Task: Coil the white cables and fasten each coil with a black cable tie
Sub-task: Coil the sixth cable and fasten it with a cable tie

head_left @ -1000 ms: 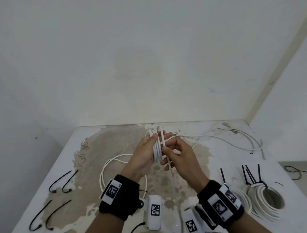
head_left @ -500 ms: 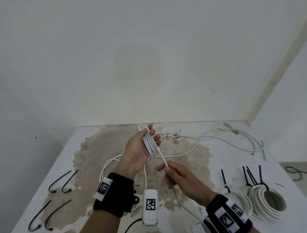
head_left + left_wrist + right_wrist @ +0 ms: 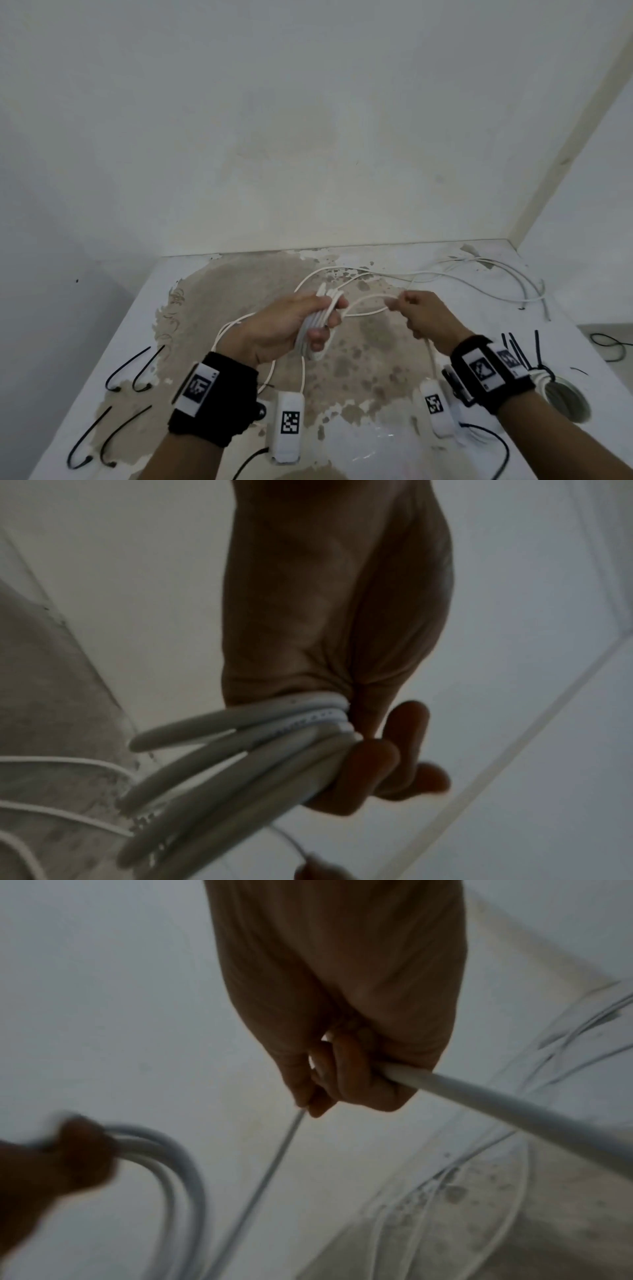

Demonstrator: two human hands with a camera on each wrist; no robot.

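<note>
My left hand (image 3: 301, 325) grips a bundle of white cable loops (image 3: 317, 325) above the stained table (image 3: 239, 308); the left wrist view shows the loops (image 3: 274, 756) clamped between palm and curled fingers. To its right, my right hand (image 3: 423, 317) is closed round the free strand of the same white cable (image 3: 368, 303), which arcs back to the bundle. In the right wrist view the strand (image 3: 479, 1104) passes through the fist (image 3: 342, 1074). More loose white cable (image 3: 479, 277) trails over the table's far right.
Several black cable ties (image 3: 128, 370) lie at the table's left edge. Finished white coils (image 3: 561, 394) with black ties (image 3: 520, 349) sit at the right, partly behind my right wrist. Walls close the table at the back and right.
My right hand has carried the free strand from in front of me up and to the right. My left hand has lowered and tilted the bundle.
</note>
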